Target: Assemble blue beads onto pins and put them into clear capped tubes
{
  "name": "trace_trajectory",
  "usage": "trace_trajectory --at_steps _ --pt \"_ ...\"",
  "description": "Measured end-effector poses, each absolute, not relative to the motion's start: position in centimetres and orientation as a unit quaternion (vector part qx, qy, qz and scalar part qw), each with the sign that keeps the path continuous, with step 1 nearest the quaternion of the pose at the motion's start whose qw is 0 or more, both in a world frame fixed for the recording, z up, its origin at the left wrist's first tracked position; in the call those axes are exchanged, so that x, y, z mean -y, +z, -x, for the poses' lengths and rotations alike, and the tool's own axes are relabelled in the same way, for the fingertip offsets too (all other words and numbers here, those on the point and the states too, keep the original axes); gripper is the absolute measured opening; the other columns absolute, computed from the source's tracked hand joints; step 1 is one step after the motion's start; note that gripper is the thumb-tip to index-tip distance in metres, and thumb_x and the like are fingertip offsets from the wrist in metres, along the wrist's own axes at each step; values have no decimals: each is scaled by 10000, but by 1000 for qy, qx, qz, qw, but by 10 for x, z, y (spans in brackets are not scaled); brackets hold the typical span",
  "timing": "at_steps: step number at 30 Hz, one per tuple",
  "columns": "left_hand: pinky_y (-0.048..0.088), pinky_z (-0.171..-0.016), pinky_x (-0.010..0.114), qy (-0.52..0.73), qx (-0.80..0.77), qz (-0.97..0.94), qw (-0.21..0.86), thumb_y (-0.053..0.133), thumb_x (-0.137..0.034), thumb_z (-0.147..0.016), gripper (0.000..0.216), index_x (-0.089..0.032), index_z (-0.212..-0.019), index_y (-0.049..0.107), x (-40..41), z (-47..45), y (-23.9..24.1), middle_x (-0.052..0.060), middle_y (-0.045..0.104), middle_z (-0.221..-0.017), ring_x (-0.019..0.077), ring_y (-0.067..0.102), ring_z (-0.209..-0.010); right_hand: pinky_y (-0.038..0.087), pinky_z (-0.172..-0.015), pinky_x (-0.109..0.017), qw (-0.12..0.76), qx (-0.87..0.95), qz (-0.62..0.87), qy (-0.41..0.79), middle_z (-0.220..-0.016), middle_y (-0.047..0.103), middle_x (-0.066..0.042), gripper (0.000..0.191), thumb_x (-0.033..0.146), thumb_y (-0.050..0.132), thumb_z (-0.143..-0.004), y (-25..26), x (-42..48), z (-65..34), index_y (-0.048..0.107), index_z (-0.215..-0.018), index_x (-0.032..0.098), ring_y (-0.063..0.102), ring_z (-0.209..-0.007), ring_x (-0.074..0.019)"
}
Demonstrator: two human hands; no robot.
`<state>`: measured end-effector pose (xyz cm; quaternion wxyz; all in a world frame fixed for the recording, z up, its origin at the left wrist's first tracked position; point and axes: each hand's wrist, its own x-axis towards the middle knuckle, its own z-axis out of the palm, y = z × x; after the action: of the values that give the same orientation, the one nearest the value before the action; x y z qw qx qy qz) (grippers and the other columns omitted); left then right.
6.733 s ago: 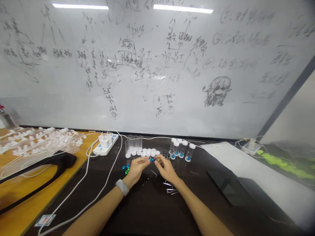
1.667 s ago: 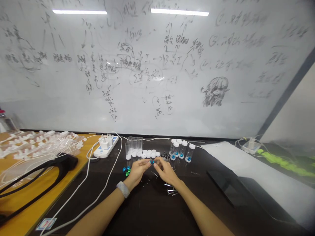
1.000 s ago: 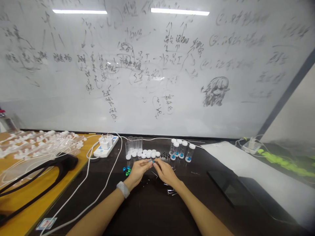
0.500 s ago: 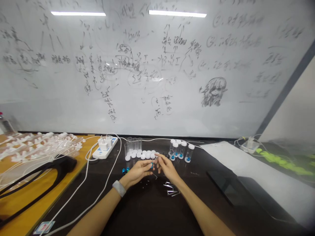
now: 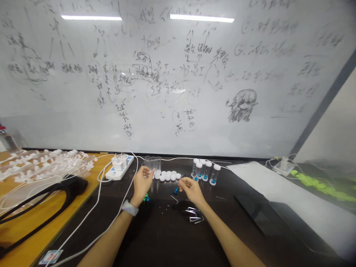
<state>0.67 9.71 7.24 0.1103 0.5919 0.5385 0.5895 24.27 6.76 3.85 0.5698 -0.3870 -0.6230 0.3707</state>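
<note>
My left hand (image 5: 142,184) is raised at the left end of a group of clear plastic tubes (image 5: 158,163), its fingers curled around the nearest one, which is mostly hidden. My right hand (image 5: 191,190) is closed in a pinch, with a small blue part (image 5: 176,191) at its fingertips, just above the dark table. White round caps (image 5: 168,175) stand in rows between the hands. Below my left hand lie small blue and green parts (image 5: 146,197). A thin hex key (image 5: 174,199) lies between my hands, and several more hex keys (image 5: 194,215) lie below my right hand.
Several capped tubes (image 5: 206,171) with blue parts inside stand to the right. A power strip (image 5: 119,168) with white cables is at the left. Farther right are a dark flat panel (image 5: 253,211) and white paper (image 5: 278,185). A whiteboard (image 5: 178,111) rises behind the table.
My left hand has let go of the blue part and moved left and up to the clear tubes. The blue part is now at my right hand's fingertips.
</note>
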Motion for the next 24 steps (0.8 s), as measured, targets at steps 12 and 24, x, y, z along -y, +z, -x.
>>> trace_trajectory --at_steps 12,24 --pt "517 -779 395 489 -626 -607 11 666 -460 -756 315 -180 -901 639 -123 31 59 114 733 -885 295 701 -848 537 -608 -282 501 714 448 197 -765 713 -54 276 448 541 -923 28 -66 -244 658 -853 208 696 -682 -214" --pt "526 -852 345 412 -418 -809 -6 664 -350 -849 262 -258 -1093 678 -80 -20 58 66 708 -1017 239 679 -943 599 -755 -365 714 463 398 343 -814 729 -73 383 550 686 -810 38 -73 -248 611 -875 180 719 -748 -209"
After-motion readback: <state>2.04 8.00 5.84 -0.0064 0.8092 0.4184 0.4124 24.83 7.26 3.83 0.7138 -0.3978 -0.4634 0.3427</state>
